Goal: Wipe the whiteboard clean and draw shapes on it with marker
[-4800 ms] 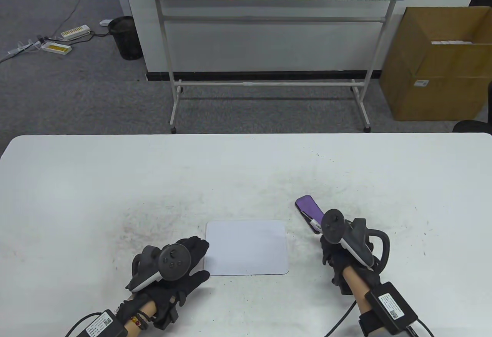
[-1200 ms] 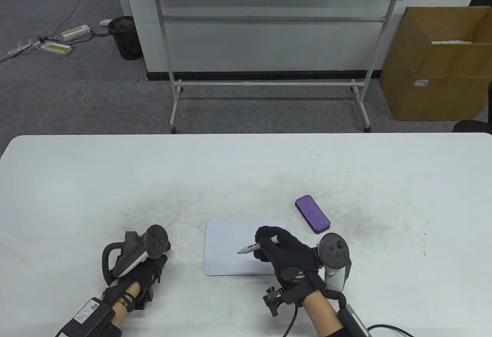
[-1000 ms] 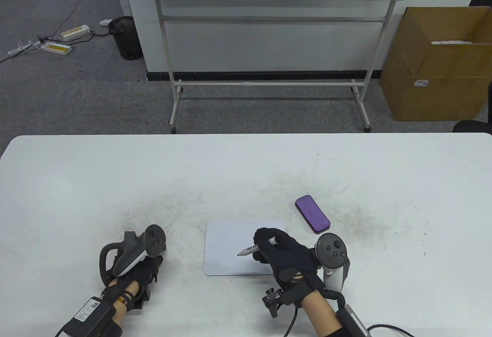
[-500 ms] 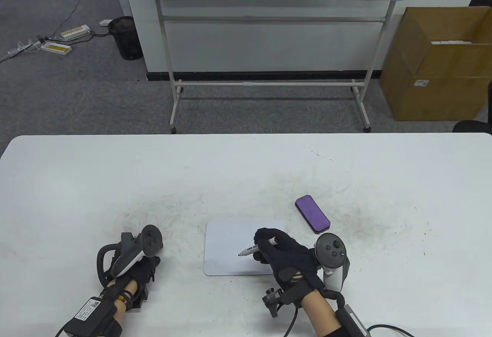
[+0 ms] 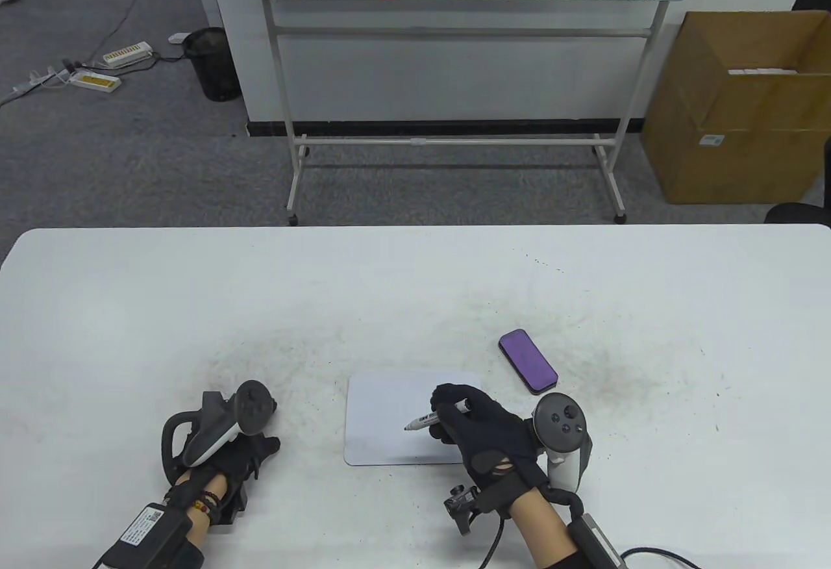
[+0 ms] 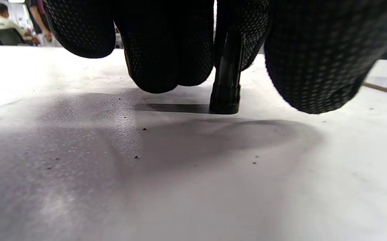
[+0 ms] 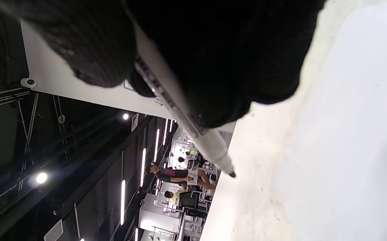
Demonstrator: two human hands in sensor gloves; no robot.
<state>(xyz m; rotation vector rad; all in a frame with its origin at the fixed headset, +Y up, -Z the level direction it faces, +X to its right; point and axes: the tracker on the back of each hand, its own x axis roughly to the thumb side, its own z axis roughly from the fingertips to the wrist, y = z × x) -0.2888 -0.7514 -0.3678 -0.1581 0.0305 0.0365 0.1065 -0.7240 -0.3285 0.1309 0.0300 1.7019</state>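
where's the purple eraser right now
In the table view the purple eraser lies flat on the table, right of centre, just beyond the small whiteboard's far right corner, untouched by either hand.

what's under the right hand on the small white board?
The right hand pinches a white marker, tip over the small white rectangular board. The visible board surface is blank; the right part beneath the glove is covered.

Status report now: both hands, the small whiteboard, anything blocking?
Right hand grips marker, tip over blank small whiteboard. Left hand holds black cap upright on table. Purple eraser lies aside; nothing blocks.
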